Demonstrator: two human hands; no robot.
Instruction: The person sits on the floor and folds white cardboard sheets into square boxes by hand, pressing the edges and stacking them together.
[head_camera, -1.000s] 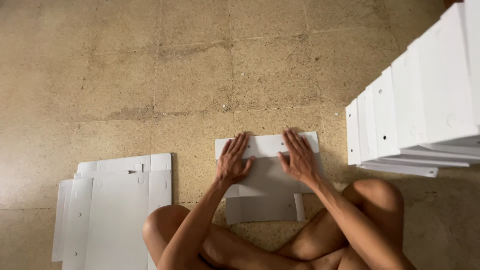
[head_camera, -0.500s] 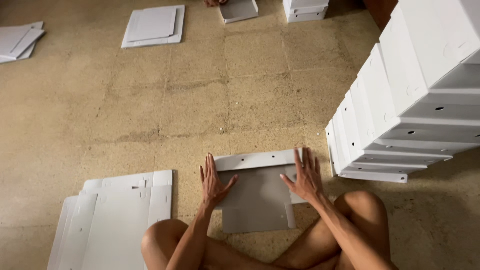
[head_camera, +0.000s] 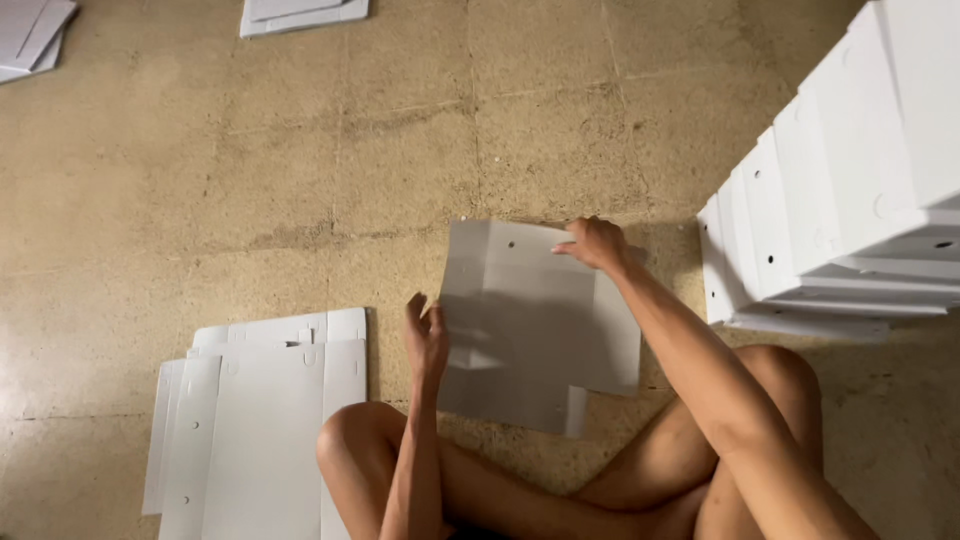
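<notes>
I sit cross-legged on a tan stone floor. A flat white cardboard box blank (head_camera: 530, 320) with fold lines and small holes is lifted and tilted in front of me. My right hand (head_camera: 597, 243) grips its top edge. My left hand (head_camera: 425, 337) holds its left edge, fingers pointing up. My knees lie below the sheet.
A pile of flat white blanks (head_camera: 255, 420) lies on the floor at my left. Folded white boxes (head_camera: 830, 220) are stacked in a leaning row at the right. More flat sheets (head_camera: 300, 14) lie at the far top, with others in the top left corner (head_camera: 30, 35).
The blank lay on the floor with both palms pressing it. Now both hands hold its edges and it is raised and turned.
</notes>
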